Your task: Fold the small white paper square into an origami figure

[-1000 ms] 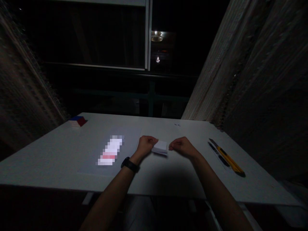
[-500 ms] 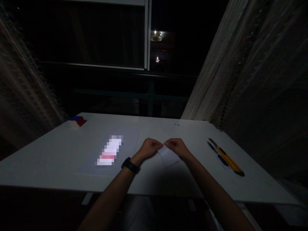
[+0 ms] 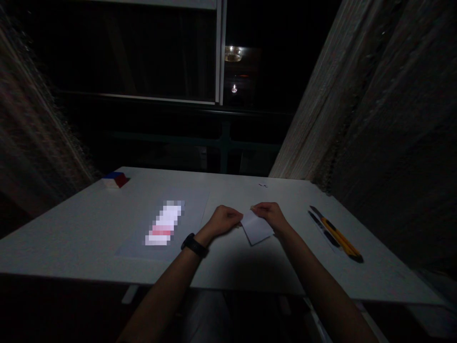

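A small white piece of paper is held between my two hands over the middle of the table, its lower corner pointing towards me. My left hand, with a dark watch on the wrist, pinches the paper's left corner. At its upper right edge, my right hand grips the paper between thumb and fingers. The fingertips of the two hands are a little apart. Whether the paper is folded into layers is hard to tell in the dim light.
On the white table, a blurred-out bright screen lies on a large paper sheet. A coloured cube sits far left. At right lie a yellow utility knife and a dark pen-like tool. Small scraps lie at the back.
My right hand has moved to the right, away from my left hand, and the paper has shifted right and turned slightly. The left hand has barely moved.
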The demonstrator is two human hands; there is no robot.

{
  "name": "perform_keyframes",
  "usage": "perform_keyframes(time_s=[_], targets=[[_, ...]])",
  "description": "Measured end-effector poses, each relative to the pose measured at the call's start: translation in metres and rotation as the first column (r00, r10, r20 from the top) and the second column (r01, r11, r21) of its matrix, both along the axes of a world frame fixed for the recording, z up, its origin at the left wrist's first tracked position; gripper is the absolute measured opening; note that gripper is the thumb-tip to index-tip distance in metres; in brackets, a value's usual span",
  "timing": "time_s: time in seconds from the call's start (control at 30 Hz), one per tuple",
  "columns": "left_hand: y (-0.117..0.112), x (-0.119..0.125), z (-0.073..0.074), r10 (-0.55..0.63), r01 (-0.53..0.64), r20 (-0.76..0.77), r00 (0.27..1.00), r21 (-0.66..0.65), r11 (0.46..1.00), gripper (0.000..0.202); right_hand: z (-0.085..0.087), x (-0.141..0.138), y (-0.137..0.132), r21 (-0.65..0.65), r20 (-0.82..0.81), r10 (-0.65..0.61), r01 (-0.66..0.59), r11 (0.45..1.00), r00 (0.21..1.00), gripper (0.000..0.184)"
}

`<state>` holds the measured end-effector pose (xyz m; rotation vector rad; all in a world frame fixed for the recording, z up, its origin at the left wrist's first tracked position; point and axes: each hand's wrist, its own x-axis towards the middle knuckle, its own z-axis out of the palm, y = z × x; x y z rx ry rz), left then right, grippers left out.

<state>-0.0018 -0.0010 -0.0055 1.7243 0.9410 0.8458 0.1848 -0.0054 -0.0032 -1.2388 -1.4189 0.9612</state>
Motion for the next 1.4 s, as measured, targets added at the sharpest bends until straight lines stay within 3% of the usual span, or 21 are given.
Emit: perform_keyframes(time_s=[0.37,0.53,0.67,0.83,1.0,1.1,1.27,1.4], targets=[[0.003,0.0,-0.003,0.017,-0.008,0.098,0.995,-0.09,0.996,0.028,0.002,0.009,0.003,-0.099,-0.15,-0.023,0.008,0.995,0.988,0.034],[0.008,-0.002,-0.005,0.143,-0.109,0.229,0.963,-0.154,0.982,0.031,-0.004,0.016,0.01,-0.059,-0.249,-0.172,0.162,0.985,0.953,0.034],[0.004,0.001,-0.002,0.128,-0.058,0.268,0.955,-0.252,0.966,0.044,-0.008,0.005,0.008,-0.031,-0.259,-0.182,0.18,0.983,0.949,0.035],[0.002,0.004,-0.003,0.109,-0.092,0.106,0.988,-0.155,0.984,0.025,-0.011,-0.015,0.0,-0.037,-0.309,-0.071,0.063,0.997,0.948,0.032],[0.009,0.0,-0.004,0.265,-0.259,0.082,0.961,-0.078,0.963,0.025,-0.013,-0.004,0.005,-0.024,-0.384,-0.121,0.121,0.992,0.915,0.03],[0.012,-0.001,-0.005,0.313,-0.278,0.205,0.927,-0.183,0.943,0.027,-0.012,0.005,0.007,0.08,-0.316,0.038,-0.013,0.997,0.948,0.051],[0.01,-0.006,-0.003,0.239,-0.094,0.397,0.886,-0.352,0.931,0.029,-0.004,0.005,-0.002,0.067,-0.125,0.327,-0.321,0.945,0.937,0.065],[0.006,-0.007,0.002,0.197,-0.024,0.411,0.89,-0.39,0.92,0.029,0.001,0.0,-0.009,0.095,0.053,0.435,-0.439,0.894,0.899,0.039]])
